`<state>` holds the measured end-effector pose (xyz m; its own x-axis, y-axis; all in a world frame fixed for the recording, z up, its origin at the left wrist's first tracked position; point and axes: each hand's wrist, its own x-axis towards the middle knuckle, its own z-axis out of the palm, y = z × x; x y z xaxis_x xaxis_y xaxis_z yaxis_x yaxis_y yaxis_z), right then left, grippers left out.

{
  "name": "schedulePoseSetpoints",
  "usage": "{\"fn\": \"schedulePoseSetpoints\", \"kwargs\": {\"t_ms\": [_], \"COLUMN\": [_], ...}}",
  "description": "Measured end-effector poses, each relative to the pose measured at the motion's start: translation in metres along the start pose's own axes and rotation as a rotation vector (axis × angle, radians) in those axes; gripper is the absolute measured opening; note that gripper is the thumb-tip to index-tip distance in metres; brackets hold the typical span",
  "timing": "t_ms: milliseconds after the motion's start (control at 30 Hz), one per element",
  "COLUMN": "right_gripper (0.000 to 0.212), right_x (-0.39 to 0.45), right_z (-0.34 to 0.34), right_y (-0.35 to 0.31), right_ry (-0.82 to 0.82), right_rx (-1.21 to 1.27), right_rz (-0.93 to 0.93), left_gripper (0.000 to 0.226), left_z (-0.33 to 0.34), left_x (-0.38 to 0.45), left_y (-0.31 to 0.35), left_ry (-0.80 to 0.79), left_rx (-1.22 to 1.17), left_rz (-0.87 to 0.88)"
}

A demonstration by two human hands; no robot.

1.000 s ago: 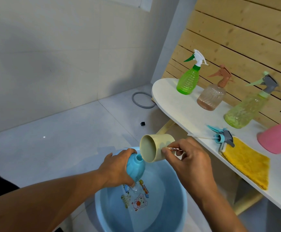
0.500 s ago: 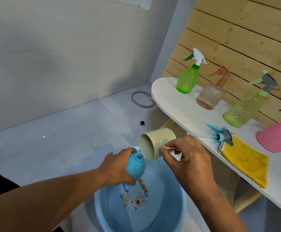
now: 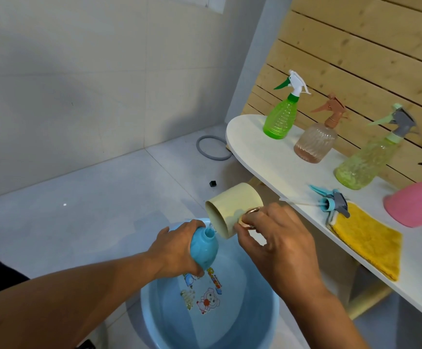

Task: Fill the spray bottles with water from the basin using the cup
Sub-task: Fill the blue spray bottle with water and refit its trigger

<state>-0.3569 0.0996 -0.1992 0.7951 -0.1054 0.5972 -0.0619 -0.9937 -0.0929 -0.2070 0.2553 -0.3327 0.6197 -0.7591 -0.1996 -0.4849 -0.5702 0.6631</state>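
Note:
My left hand grips a light blue bottle with no spray head, held over the blue basin of water. My right hand holds a pale yellow cup by its metal handle. The cup is tipped far over, its rim right at the bottle's open neck, and a thin trickle of water runs in. A blue-grey spray head with its tube lies on the white table.
On the table stand a green spray bottle, a brownish clear one and a yellow-green one. A pink bottle and a yellow cloth lie at the right. A grey ring lies on the floor.
The cup has been tipped further, its base raised higher than a second ago. The blue bottle and my left hand stay in place over the basin.

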Motion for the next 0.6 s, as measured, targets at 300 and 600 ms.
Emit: {"fn": "schedulePoseSetpoints", "kwargs": {"t_ms": [300,600], "right_gripper": [0.009,0.022], "right_x": [-0.001,-0.022], "right_z": [0.008,0.06], "right_y": [0.003,0.04], "right_ry": [-0.004,-0.234], "right_rx": [0.117,0.383], "right_rz": [0.279,0.871], "left_gripper": [0.102,0.095], "left_z": [0.0,0.0], "left_x": [0.0,0.001], "left_y": [0.0,-0.007], "left_ry": [0.002,0.01], "left_rx": [-0.014,-0.021], "left_rz": [-0.024,-0.058]}}
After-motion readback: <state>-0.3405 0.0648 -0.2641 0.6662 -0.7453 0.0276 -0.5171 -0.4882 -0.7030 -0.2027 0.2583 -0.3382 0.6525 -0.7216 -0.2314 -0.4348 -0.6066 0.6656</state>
